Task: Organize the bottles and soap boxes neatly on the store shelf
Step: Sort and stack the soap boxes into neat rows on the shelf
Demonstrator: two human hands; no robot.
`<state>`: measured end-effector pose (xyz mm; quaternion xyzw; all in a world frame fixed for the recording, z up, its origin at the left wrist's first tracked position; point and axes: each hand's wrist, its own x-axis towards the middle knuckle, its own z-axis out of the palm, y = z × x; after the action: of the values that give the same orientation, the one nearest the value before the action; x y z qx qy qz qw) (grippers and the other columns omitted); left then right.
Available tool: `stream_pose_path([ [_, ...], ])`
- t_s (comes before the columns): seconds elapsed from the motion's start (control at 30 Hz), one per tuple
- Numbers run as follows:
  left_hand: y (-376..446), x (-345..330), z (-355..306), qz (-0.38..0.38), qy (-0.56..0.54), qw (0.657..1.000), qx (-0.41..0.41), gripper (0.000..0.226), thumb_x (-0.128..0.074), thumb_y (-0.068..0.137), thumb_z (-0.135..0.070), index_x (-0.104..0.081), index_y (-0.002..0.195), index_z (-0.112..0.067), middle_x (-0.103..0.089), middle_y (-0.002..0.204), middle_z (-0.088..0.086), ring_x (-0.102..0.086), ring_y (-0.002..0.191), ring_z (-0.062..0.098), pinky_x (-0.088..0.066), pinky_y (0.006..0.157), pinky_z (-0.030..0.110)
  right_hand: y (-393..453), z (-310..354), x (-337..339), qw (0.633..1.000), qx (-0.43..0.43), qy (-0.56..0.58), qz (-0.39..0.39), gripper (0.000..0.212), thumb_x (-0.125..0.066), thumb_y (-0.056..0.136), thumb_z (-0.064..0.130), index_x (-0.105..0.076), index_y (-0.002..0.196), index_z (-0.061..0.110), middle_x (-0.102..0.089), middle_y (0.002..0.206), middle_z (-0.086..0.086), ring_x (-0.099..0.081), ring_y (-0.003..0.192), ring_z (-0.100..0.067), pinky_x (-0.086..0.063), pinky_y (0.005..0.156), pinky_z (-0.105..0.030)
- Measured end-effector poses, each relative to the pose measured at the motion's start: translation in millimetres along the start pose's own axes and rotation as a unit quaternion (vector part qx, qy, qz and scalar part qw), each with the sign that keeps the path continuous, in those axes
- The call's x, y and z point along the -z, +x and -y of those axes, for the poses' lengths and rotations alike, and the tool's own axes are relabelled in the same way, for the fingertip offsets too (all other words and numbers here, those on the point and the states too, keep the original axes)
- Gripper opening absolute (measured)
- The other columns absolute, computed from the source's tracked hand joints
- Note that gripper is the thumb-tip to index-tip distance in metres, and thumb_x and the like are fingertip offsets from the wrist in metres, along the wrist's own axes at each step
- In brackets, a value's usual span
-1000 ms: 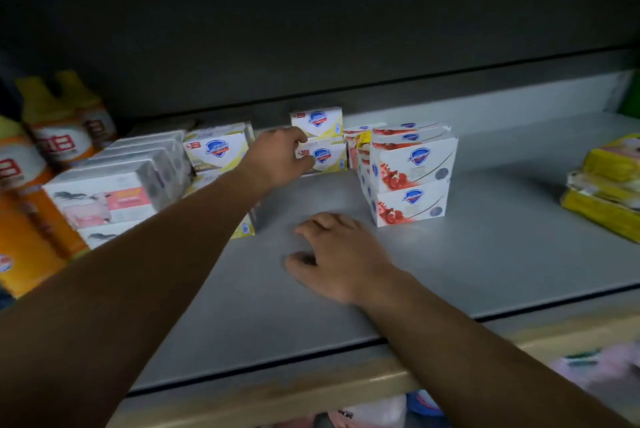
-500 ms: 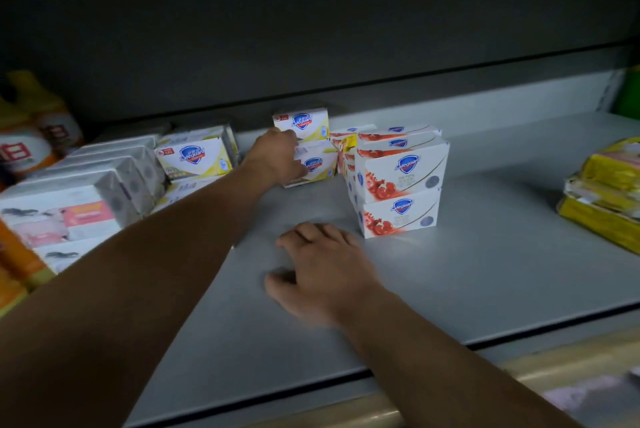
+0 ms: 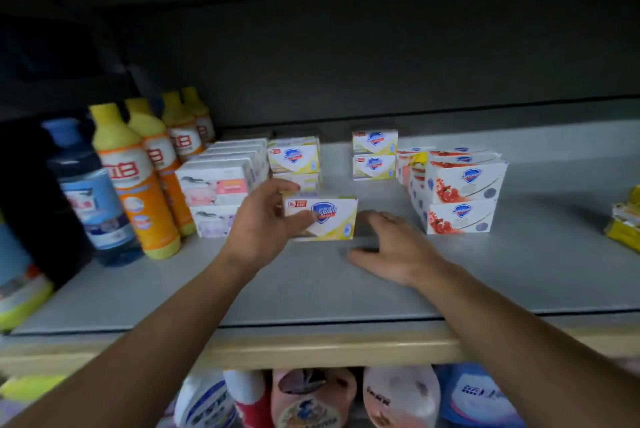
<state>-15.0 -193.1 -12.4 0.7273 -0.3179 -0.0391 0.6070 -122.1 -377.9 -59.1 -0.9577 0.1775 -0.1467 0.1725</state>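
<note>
Blue bottle: stands at the shelf's 9 o'clock edge, blue cap up.
Orange bottles: yellow-capped row just right of it, running back toward 11 o'clock.
Pink-and-white boxes: stacked beside the orange bottles.
Yellow soap stack: behind the left hand, toward 12 o'clock.
Left hand: grip clamped on the held soap box, thumb on its front, fingers over its top edge.
Held soap box: yellow and white, upright at the shelf's centre; whether it touches the shelf, I cannot tell.
Right hand: fingers apart and relaxed, resting on the grey shelf at the box's 4 o'clock.
Two yellow boxes: stacked at 12 o'clock.
Red soap boxes: stacked at 2 o'clock.
Yellow packs: 3 o'clock edge.
</note>
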Motion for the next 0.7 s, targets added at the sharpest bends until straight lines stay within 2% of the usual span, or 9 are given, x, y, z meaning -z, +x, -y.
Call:
stream_pose_path([
  [0.07, -15.0, 9.9, 12.3, -0.023, -0.098, 0.993, 0.058, 0.025, -0.076, 0.079, -0.002, -0.062, 0.098, -0.011, -0.074, 0.093, 0.014, -0.073, 0.079, 0.022, -0.057, 0.061, 0.028, -5.2, 4.5, 2.7, 0.998, 0.03, 0.063, -0.006, 0.086, -0.072, 0.071, 0.054, -0.033, 0.145, 0.032, -0.044, 0.144, 0.006, -0.042, 0.132, -0.012, -0.038, 0.106, -0.029],
  [0.17, -23.7, 20.2, 28.2, -0.027, -0.219, 0.966, 0.134, 0.025, -0.072, 0.085, -0.009, -0.063, 0.106, 0.001, -0.075, 0.1, 0.016, -0.072, 0.087, 0.025, -0.058, 0.078, 0.04, -8.5, 24.3, 2.5, 0.983, 0.096, 0.16, 0.004, 0.107, -0.086, 0.064, 0.039, -0.022, 0.149, 0.038, -0.033, 0.142, 0.016, -0.036, 0.123, 0.006, -0.03, 0.095, -0.004],
  [0.2, -24.8, 22.4, 31.1, -0.022, -0.253, 0.956, 0.147, 0.026, -0.07, 0.087, -0.01, -0.063, 0.109, 0.002, -0.074, 0.102, 0.018, -0.072, 0.089, 0.026, -0.057, 0.081, 0.043, -7.9, 32.5, 0.8, 0.977, 0.116, 0.18, 0.007, 0.109, -0.087, 0.063, 0.033, -0.02, 0.148, 0.043, -0.031, 0.141, 0.019, -0.038, 0.121, 0.008, -0.03, 0.095, -0.003],
  [0.3, -24.0, 26.9, 35.7, -0.01, -0.306, 0.942, 0.135, 0.022, -0.067, 0.087, -0.008, -0.066, 0.107, 0.002, -0.074, 0.099, 0.018, -0.073, 0.082, 0.023, -0.061, 0.07, 0.033, -6.8, 55.4, -9.4, 0.964, 0.16, 0.213, -0.02, 0.099, -0.084, 0.066, 0.015, -0.032, 0.145, 0.042, -0.037, 0.139, 0.016, -0.045, 0.123, 0.004, -0.037, 0.1, -0.01],
  [0.43, -21.7, 28.8, 38.5, -0.02, -0.324, 0.937, 0.126, 0.018, -0.068, 0.086, -0.007, -0.067, 0.102, 0.0, -0.075, 0.096, 0.017, -0.073, 0.08, 0.023, -0.06, 0.066, 0.03, -12.8, 67.1, -27.1, 0.952, 0.155, 0.245, -0.097, 0.079, -0.079, 0.069, 0.005, -0.048, 0.136, 0.034, -0.054, 0.125, 0.01, -0.055, 0.113, -0.003, -0.042, 0.092, -0.01],
  [0.53, -20.7, 30.3, 41.2, -0.009, -0.29, 0.95, 0.114, 0.005, -0.066, 0.089, -0.012, -0.071, 0.09, -0.015, -0.075, 0.084, 0.007, -0.07, 0.07, 0.017, -0.056, 0.057, 0.027, -14.6, 64.3, -29.0, 0.932, 0.106, 0.327, -0.118, 0.069, -0.081, 0.068, 0.014, -0.05, 0.125, 0.039, -0.068, 0.104, 0.02, -0.065, 0.094, 0.002, -0.05, 0.079, -0.013],
  [0.57, -20.6, 31.3, 42.3, 0.001, -0.282, 0.953, 0.108, 0.011, -0.065, 0.09, -0.013, -0.073, 0.084, -0.018, -0.074, 0.08, 0.005, -0.068, 0.066, 0.016, -0.055, 0.056, 0.028, -13.8, 62.1, -27.5, 0.925, 0.085, 0.347, -0.128, 0.06, -0.079, 0.07, 0.022, -0.053, 0.12, 0.041, -0.07, 0.1, 0.02, -0.066, 0.091, -0.001, -0.052, 0.079, -0.017],
  [0.67, -22.7, 32.6, 45.0, 0.035, -0.261, 0.961, 0.082, 0.024, -0.061, 0.092, -0.019, -0.075, 0.073, -0.023, -0.07, 0.072, 0.009, -0.062, 0.061, 0.017, -0.051, 0.057, 0.026, -10.4, 57.8, -24.0, 0.912, 0.003, 0.39, -0.126, 0.029, -0.068, 0.078, 0.046, -0.065, 0.103, 0.032, -0.072, 0.091, 0.003, -0.069, 0.08, -0.017, -0.056, 0.082, -0.042],
  [0.7, -22.9, 31.8, 46.0, 0.038, -0.242, 0.967, 0.072, 0.023, -0.062, 0.092, -0.024, -0.073, 0.073, -0.019, -0.069, 0.069, 0.011, -0.06, 0.06, 0.018, -0.049, 0.056, 0.027, -9.8, 57.1, -23.6, 0.91, -0.025, 0.398, -0.117, 0.036, -0.061, 0.076, 0.059, -0.068, 0.096, 0.03, -0.073, 0.085, -0.001, -0.069, 0.072, -0.018, -0.056, 0.076, -0.044],
])
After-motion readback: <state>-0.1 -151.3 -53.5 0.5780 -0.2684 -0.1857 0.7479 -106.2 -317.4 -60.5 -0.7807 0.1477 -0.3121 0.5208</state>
